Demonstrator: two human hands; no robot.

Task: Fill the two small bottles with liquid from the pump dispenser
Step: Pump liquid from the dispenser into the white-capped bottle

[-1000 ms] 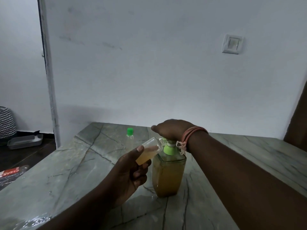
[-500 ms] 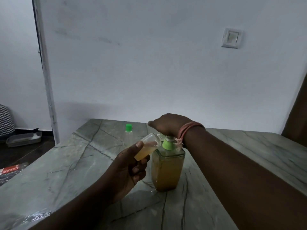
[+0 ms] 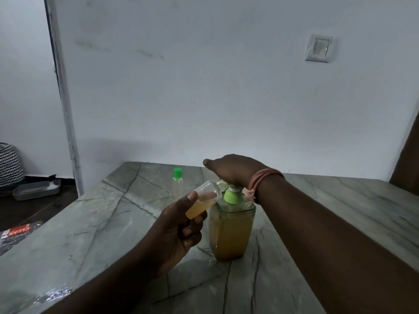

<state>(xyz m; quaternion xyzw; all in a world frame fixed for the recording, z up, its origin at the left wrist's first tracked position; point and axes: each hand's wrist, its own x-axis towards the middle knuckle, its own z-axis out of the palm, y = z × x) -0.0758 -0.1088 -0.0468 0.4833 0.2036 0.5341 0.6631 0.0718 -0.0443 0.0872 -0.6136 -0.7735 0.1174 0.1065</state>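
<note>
Two hands at work over grey marble counter (image 3: 108, 225). L hand (image 3: 175, 232) grips small open bottle (image 3: 204, 201), fingers curled round lower half, thumb on top; bottle tilted, mouth up against green nozzle, part-filled w/ amber liquid. R hand (image 3: 235, 172) lies flat on pump dispenser (image 3: 230, 232) head, fingers straight, palm pressing down. Dispenser upright on counter, amber liquid inside. Second small bottle (image 3: 177, 182), green cap on, upright behind, apart from both hands. Light switch (image 3: 319, 48) on wall.

Square clear pump dispenser (image 3: 230, 234) stands upright, amber-filled; one small bottle (image 3: 203, 201) tilts at its spout, part-filled; a green-capped bottle (image 3: 177, 184) stands behind.
</note>
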